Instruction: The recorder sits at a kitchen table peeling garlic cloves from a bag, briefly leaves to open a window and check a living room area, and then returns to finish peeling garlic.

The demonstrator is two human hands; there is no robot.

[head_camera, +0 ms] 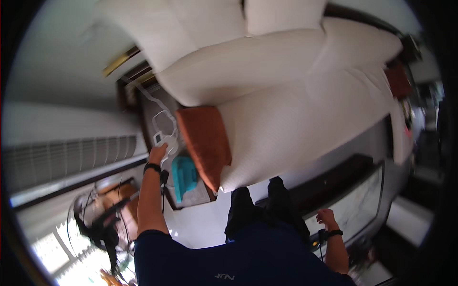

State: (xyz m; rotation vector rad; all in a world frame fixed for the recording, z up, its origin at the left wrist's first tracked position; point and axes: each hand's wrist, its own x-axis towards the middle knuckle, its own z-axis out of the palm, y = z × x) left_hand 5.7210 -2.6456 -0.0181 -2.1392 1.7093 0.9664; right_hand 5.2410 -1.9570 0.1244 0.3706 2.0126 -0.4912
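Observation:
My left hand (158,153) reaches over the low side table (152,96), its fingers at a small white device with a dark display (157,138). Whether the fingers grip it or only touch it, I cannot tell. White cables (157,102) loop over the tabletop around the device. Close to that hand stands a teal plastic object (184,176), with a rust-orange cushion (207,143) just to its right against the sofa. My right hand (325,217) hangs at my side with its fingers loosely curled, apart from other things.
A long cream sofa (279,118) stretches ahead and to the right. A black-framed fan (98,218) stands at the lower left near a bright window (53,250). A glass-topped table with a dark wooden edge (350,203) lies to the right of my legs.

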